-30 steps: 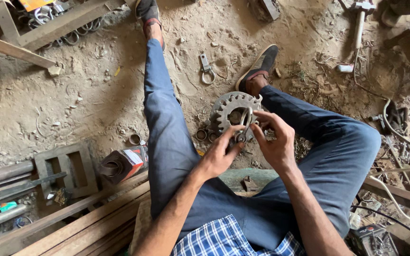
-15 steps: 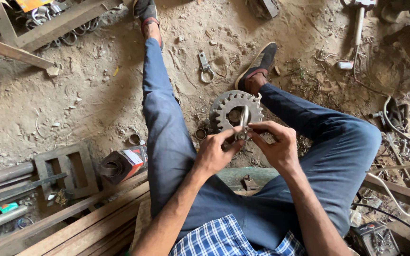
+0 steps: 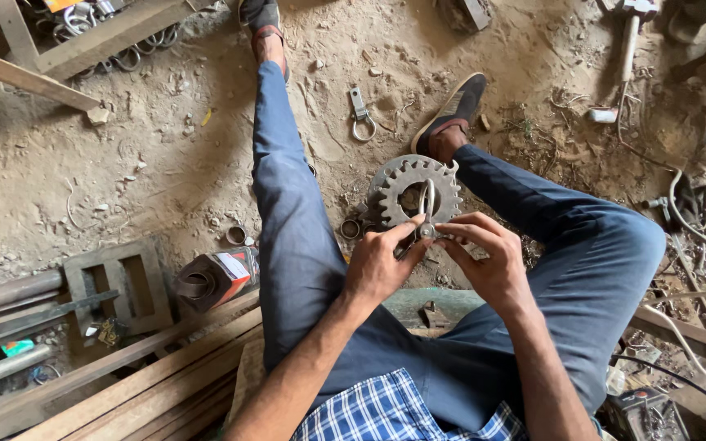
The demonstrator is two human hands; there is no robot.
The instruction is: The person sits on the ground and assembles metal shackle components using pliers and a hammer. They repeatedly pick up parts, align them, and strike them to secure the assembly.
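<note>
— What is held in the hands?
— A small metal ring clip [image 3: 427,214] is pinched by the left hand [image 3: 382,265] and the right hand [image 3: 492,261] — both grips closed on it.
— Where?
— Over the toothed wheel [image 3: 413,193], at 12 o'clock from the hands.

I saw a metal shackle ring [image 3: 360,117] lying on the dirt between the legs, a red and black can [image 3: 216,278] beside a square metal frame [image 3: 118,286], and wooden planks [image 3: 136,380] lower left.
</note>
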